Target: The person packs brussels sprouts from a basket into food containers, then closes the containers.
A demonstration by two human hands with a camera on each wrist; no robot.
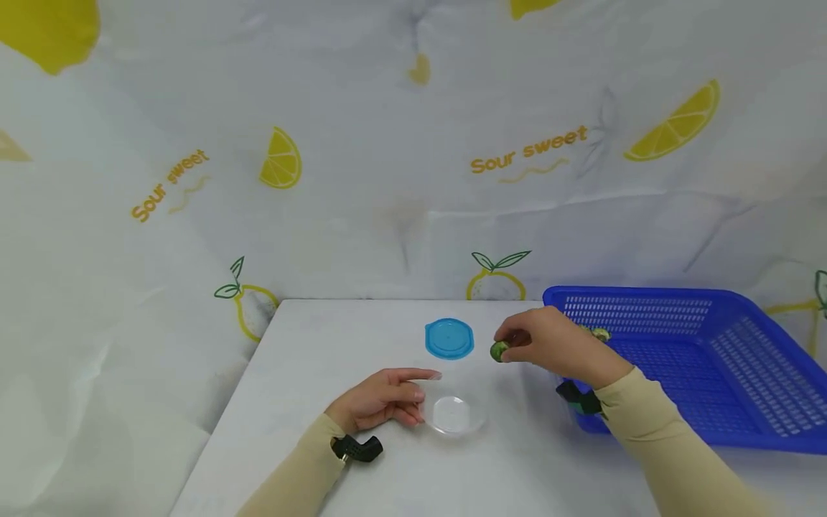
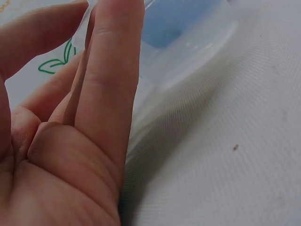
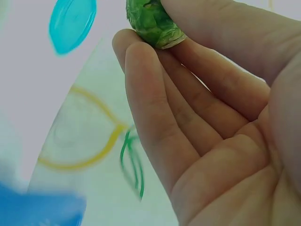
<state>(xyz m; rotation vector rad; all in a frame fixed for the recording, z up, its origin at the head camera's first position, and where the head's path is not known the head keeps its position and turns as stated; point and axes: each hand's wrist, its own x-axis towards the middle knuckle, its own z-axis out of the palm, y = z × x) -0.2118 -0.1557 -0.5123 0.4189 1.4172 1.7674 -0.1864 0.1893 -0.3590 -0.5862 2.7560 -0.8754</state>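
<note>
A small green Brussels sprout [image 1: 498, 351] is pinched between the thumb and fingertips of my right hand [image 1: 549, 341], raised over the table beside the blue basket. The right wrist view shows the leafy sprout [image 3: 153, 21] and its pale cut end close up. My left hand [image 1: 384, 398] holds the near-left rim of a clear plastic bowl [image 1: 451, 415], its index finger stretched along the edge. In the left wrist view the see-through bowl wall [image 2: 193, 56] shows beyond the fingers. Behind the bowl lies a round blue lid [image 1: 449, 338], flat on the table.
A large blue slotted basket [image 1: 730, 424] stands on the right side of the white table [image 1: 362, 334]. More sprouts [image 1: 601, 334] sit inside its left end, partly behind my right hand. A lemon-print cloth [image 1: 388, 143] hangs behind the table.
</note>
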